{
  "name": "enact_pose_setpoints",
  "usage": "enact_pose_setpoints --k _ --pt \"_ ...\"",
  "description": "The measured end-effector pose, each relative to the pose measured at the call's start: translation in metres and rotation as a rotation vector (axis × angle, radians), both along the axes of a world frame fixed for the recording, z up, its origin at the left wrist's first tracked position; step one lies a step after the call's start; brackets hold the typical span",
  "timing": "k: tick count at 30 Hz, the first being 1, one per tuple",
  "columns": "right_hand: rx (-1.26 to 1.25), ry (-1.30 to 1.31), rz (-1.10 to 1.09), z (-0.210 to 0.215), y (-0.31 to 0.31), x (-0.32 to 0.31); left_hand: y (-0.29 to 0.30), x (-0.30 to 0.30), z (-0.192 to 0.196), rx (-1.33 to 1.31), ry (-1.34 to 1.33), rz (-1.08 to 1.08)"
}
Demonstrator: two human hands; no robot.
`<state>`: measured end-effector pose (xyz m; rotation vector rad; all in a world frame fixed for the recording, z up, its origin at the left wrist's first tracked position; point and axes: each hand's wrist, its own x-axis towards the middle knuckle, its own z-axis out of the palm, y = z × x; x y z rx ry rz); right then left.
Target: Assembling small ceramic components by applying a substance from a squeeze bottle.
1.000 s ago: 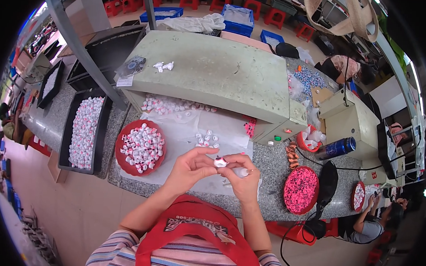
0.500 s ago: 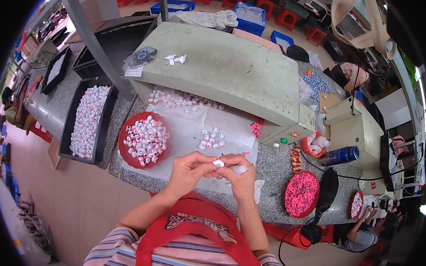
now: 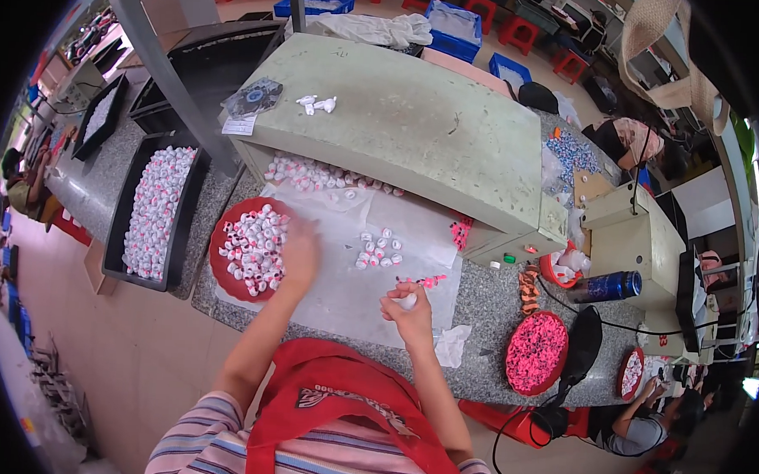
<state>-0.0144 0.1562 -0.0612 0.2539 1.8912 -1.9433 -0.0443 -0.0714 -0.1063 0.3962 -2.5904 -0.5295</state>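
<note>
My left hand (image 3: 301,255), smeared by motion, is at the right rim of a red bowl (image 3: 219,272). White pieces with pink and dark marks (image 3: 256,240) fill that bowl. Whether its fingers hold a piece cannot be seen. My right hand (image 3: 414,316) is curled round a small rounded white piece (image 3: 408,301), whose exact kind is unclear. Just beyond its fingertips lie small pink pieces (image 3: 431,282) on the white sheet (image 3: 334,307). A loose group of white pieces (image 3: 379,250) rests farther in, between the two hands.
A pale green metal shelf (image 3: 393,123) spans the bench's back, with more white pieces under it. At left stands a black tray (image 3: 185,228) of similar pieces. To the right are a bowl of pink pieces (image 3: 535,354), a blue bottle (image 3: 610,286) and a black cable. Other people work nearby.
My hands, together over the sheet before, have parted. The left has swung up and left to the red bowl. My right keeps a white piece and has moved slightly nearer to me.
</note>
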Motion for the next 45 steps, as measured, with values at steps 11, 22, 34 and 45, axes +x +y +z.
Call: enact_pose_setpoints --k 11,22,34,45 --pt "0.023 0.272 -0.050 0.033 0.028 0.018 0.042 -0.067 -0.064 0.185 -0.372 -0.286" --pt "-0.209 0.400 -0.231 0.132 0.019 0.027 0.077 0.031 0.155 2.545 -0.303 -0.563" --pt "0.278 0.992 -0.242 0.161 0.034 0.063 0.095 0.060 0.192 1.610 -0.077 -0.644" --pt "0.319 1.064 -0.209 0.165 0.030 0.059 0.094 0.064 0.196 1.588 -0.055 -0.643"
